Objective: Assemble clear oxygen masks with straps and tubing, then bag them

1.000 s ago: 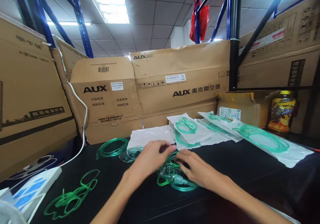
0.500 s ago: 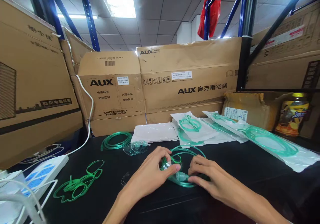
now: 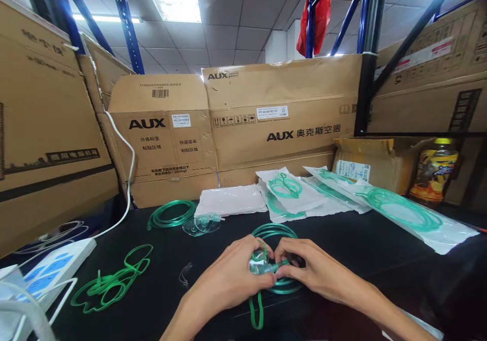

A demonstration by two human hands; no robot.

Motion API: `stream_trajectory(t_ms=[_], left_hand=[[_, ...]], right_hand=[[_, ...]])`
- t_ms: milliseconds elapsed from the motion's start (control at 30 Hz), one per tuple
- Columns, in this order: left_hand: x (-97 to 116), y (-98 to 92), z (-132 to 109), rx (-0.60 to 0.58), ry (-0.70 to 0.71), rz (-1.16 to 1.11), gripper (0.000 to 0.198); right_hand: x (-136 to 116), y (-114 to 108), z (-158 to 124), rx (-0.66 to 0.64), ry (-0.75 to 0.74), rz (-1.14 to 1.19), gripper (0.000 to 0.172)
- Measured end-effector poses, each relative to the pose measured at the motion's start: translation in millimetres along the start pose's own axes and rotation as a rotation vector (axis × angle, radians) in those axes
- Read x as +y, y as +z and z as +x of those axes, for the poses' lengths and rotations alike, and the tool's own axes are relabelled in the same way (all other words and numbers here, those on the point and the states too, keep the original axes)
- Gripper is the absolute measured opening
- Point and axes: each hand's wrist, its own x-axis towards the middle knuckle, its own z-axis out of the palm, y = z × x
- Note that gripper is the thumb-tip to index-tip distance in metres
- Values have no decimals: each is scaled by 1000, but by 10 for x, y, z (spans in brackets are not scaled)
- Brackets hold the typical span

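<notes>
My left hand [image 3: 232, 265] is closed around a small clear oxygen mask [image 3: 257, 264], partly hidden by the fingers. A green elastic strap [image 3: 256, 316] hangs from the mask below my thumb. My right hand [image 3: 312, 264] pinches a green tubing connector [image 3: 282, 264] against the mask's port; whether it is fully seated I cannot tell. Behind and under both hands lies a coil of green tubing [image 3: 276, 230] on the black tabletop. Left of my left hand is a thin clear wire-like piece [image 3: 184, 274].
A second clear mask [image 3: 201, 224], a green tubing coil [image 3: 172, 214] and a white packet [image 3: 230, 201] lie at the back. Green straps [image 3: 110, 285] and a power strip [image 3: 57, 265] are left. Bagged tubing [image 3: 403, 209] is right, with cardboard boxes [image 3: 274, 128] behind.
My right hand has moved left, bringing the connector up to the mask. The mask is lifted and turned, and its green strap now hangs below. The view has shifted slightly.
</notes>
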Motion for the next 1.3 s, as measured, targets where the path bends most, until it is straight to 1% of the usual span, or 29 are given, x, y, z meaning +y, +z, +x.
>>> stream_trajectory(t_ms=[67,167,233,300,400,467,500,567,633,700,800,867,933,1000,1067,1133,1167,1200,1300], left_hand=[[58,7,12,15,-56,38,26],[141,6,36,21,-105,91,29],[170,27,47,27,-87,128,29],[166,66,35,46,-65,182,24],[102,75,-69,117,-10,260,14],[37,-4,-199,190,35,290,9],[7,-66,-268,238,35,300,8],[-37,-196,-378,315,-29,297,12],[-46,-266,-399,314,-96,258,19],[-27,-243,-307,267,-111,190,24],[6,-108,-36,229,-86,80,33],[6,-29,131,241,-51,71,40],[-5,9,227,284,-6,137,46],[-6,13,244,349,36,235,46],[19,3,205,395,93,303,41],[65,-1,149,405,164,318,35],[92,2,125,399,193,314,32],[117,9,109,386,213,310,29],[180,39,122,345,213,298,23]], right_hand=[[5,-12,-4,4,-19,-17,6],[-9,-26,-30,19,-17,-28,13],[-23,-31,-47,18,-3,-23,14],[-24,-38,-56,6,5,-25,14],[35,-73,-58,9,-3,-69,17],[108,-121,-62,34,1,-105,22],[146,-149,-67,44,6,-121,25],[204,-195,-79,54,16,-138,29],[223,-213,-87,60,22,-156,29],[202,-202,-89,68,29,-180,28],[126,-164,-107,47,28,-232,28],[77,-148,-155,34,10,-269,29],[52,-152,-241,58,-6,-321,32],[67,-173,-357,104,-12,-421,38],[122,-202,-484,128,-26,-553,43],[191,-222,-597,116,-61,-677,53],[218,-228,-642,109,-89,-727,55],[233,-233,-677,106,-118,-768,52],[167,-270,-725,133,-219,-860,23]])
